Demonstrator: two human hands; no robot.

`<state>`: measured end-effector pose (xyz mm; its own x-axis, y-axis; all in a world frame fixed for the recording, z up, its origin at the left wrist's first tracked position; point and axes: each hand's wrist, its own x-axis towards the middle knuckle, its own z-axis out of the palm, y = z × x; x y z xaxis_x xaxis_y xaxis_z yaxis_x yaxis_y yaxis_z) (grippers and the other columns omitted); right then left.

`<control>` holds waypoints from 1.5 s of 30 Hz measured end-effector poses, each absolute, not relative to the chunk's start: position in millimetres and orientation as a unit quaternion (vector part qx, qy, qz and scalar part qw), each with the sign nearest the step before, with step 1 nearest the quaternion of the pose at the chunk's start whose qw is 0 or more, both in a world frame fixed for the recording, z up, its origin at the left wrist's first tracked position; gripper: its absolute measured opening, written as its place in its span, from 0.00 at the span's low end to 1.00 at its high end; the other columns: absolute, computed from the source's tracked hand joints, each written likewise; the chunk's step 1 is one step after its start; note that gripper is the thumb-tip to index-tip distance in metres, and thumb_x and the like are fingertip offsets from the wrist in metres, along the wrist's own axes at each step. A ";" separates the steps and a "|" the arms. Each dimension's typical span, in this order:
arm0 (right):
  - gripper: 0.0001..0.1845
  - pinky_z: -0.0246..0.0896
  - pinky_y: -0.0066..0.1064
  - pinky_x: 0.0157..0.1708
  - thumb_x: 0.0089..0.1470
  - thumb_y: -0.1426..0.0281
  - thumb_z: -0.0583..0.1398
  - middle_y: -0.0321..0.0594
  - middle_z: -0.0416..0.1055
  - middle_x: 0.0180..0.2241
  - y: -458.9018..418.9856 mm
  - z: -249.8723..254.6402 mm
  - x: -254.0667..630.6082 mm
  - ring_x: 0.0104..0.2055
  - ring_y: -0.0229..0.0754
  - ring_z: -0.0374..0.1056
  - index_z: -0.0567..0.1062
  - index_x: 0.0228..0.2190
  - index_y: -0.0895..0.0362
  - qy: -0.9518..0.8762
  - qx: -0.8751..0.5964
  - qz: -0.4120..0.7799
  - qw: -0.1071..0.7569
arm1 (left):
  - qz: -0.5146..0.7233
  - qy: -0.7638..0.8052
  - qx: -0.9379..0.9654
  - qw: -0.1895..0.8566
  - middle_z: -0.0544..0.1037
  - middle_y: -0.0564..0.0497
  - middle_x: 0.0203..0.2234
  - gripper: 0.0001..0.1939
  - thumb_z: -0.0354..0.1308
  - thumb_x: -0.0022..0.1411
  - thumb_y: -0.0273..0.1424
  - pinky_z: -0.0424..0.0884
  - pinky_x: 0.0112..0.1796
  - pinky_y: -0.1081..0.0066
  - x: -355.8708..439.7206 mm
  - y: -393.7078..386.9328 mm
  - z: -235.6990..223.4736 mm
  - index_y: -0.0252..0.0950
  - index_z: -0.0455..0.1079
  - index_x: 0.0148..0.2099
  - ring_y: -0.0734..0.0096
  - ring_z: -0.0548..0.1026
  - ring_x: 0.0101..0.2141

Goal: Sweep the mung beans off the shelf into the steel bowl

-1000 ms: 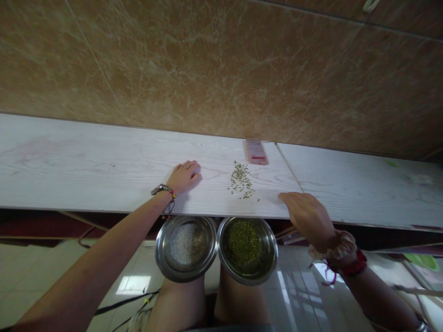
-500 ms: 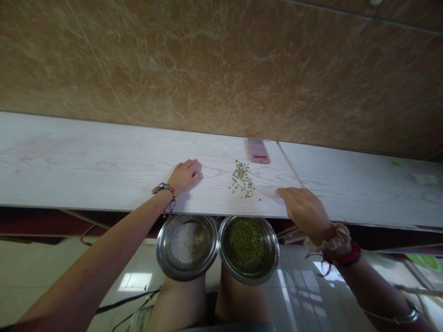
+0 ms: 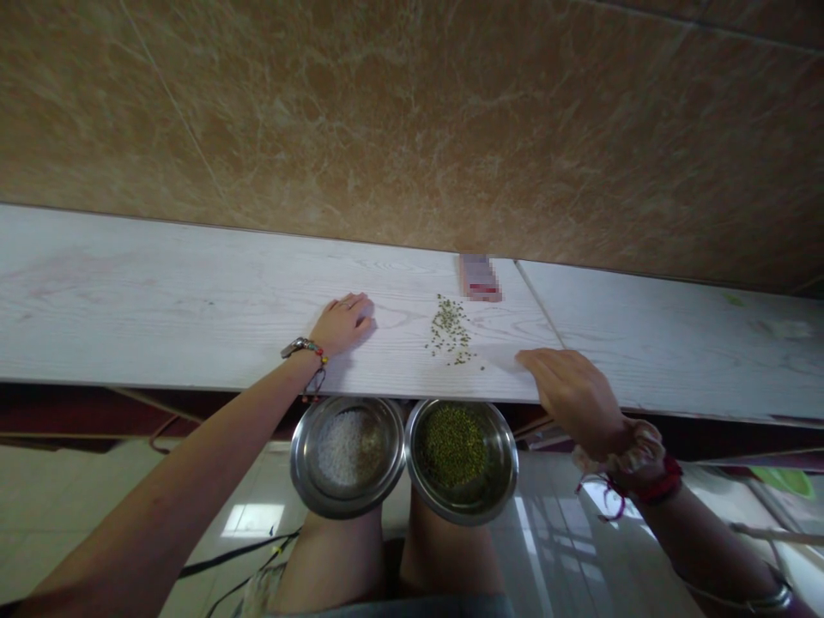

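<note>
My left hand [image 3: 342, 323] lies palm down on the white wooden table [image 3: 193, 296], fingers stretched out and nothing held. To its right, small green mung beans [image 3: 449, 329] are scattered in a patch. My right hand [image 3: 572, 382] is at the table's front edge, right of the beans, with its fingers extended and close together; its palm side is hidden. Two steel bowls rest on my thighs just below the edge. White grains, looking like rice [image 3: 348, 448], are in the left bowl [image 3: 302, 493], and green beans [image 3: 454, 446] fill the bottom of the right bowl [image 3: 505, 481].
A small blurred pinkish packet or card [image 3: 480, 276] lies behind the scattered beans. A brown marbled wall [image 3: 386, 120] rises along the table's back edge. Under the table, a dark cord [image 3: 232, 554] hangs at the left, and something green [image 3: 789, 481] is at the far right.
My right hand has shifted very slightly to the right. My left hand, the bowls and the scattered beans look the same.
</note>
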<state>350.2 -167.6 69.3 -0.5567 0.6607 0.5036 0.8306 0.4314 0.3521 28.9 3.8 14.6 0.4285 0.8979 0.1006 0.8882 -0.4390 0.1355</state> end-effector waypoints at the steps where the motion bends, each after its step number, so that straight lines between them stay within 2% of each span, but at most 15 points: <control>1: 0.18 0.60 0.34 0.35 0.51 0.85 0.50 0.44 0.77 0.32 -166.5 69.5 349.8 0.33 0.43 0.69 0.75 0.35 0.60 -0.831 -0.449 -0.294 0.147 | 0.079 0.529 0.845 0.030 0.61 0.45 0.62 0.24 0.43 0.65 0.34 0.54 0.59 0.57 28.9 3.8 14.5 0.35 0.62 0.61 0.58 0.58 0.62; 9: 0.20 0.61 0.34 0.36 0.49 0.86 0.49 0.45 0.77 0.33 -176.4 64.2 348.6 0.35 0.43 0.69 0.76 0.36 0.60 -0.842 -0.445 -0.268 0.148 | 0.093 0.522 0.847 0.029 0.63 0.47 0.62 0.23 0.44 0.65 0.33 0.54 0.59 0.56 27.1 5.7 10.5 0.38 0.62 0.61 0.59 0.58 0.62; 15: 0.21 0.63 0.34 0.38 0.52 0.85 0.49 0.44 0.77 0.35 -188.0 67.9 348.0 0.38 0.43 0.70 0.76 0.38 0.58 -0.843 -0.441 -0.266 0.157 | 0.098 0.521 0.847 0.027 0.63 0.48 0.61 0.23 0.44 0.65 0.34 0.55 0.59 0.56 27.4 5.4 10.8 0.40 0.62 0.60 0.59 0.59 0.61; 21: 0.19 0.62 0.34 0.36 0.50 0.86 0.49 0.44 0.77 0.33 -172.2 68.4 343.2 0.35 0.43 0.70 0.75 0.36 0.59 -0.831 -0.452 -0.289 0.147 | 0.089 0.525 0.846 0.026 0.62 0.46 0.62 0.23 0.44 0.65 0.35 0.54 0.59 0.57 27.9 4.4 12.5 0.37 0.62 0.60 0.58 0.58 0.61; 27: 0.20 0.61 0.33 0.35 0.50 0.87 0.48 0.45 0.77 0.32 -177.9 70.0 336.5 0.34 0.42 0.69 0.75 0.35 0.61 -0.850 -0.421 -0.281 0.146 | 0.098 0.516 0.851 0.024 0.63 0.47 0.62 0.23 0.43 0.65 0.34 0.55 0.59 0.57 26.3 7.0 9.4 0.38 0.62 0.60 0.59 0.59 0.61; 34: 0.20 0.63 0.34 0.38 0.52 0.85 0.49 0.45 0.77 0.35 -184.9 76.8 346.8 0.37 0.43 0.71 0.76 0.38 0.60 -0.840 -0.434 -0.287 0.154 | 0.090 0.520 0.849 0.026 0.62 0.45 0.62 0.24 0.43 0.65 0.35 0.54 0.59 0.57 27.6 5.6 11.4 0.35 0.62 0.60 0.58 0.59 0.61; 39: 0.18 0.62 0.33 0.35 0.50 0.85 0.50 0.44 0.77 0.31 -177.2 74.2 356.4 0.33 0.42 0.71 0.76 0.35 0.61 -0.834 -0.435 -0.308 0.139 | 0.095 0.514 0.853 0.017 0.63 0.45 0.61 0.23 0.43 0.65 0.35 0.56 0.58 0.57 26.5 6.8 9.9 0.36 0.62 0.59 0.59 0.60 0.61; 45: 0.18 0.62 0.33 0.35 0.51 0.85 0.50 0.43 0.78 0.32 -170.4 65.1 353.2 0.34 0.42 0.71 0.76 0.35 0.60 -0.849 -0.427 -0.275 0.147 | 0.100 0.515 0.851 0.020 0.63 0.46 0.61 0.22 0.44 0.65 0.34 0.56 0.58 0.56 26.9 6.6 9.2 0.37 0.63 0.60 0.59 0.60 0.61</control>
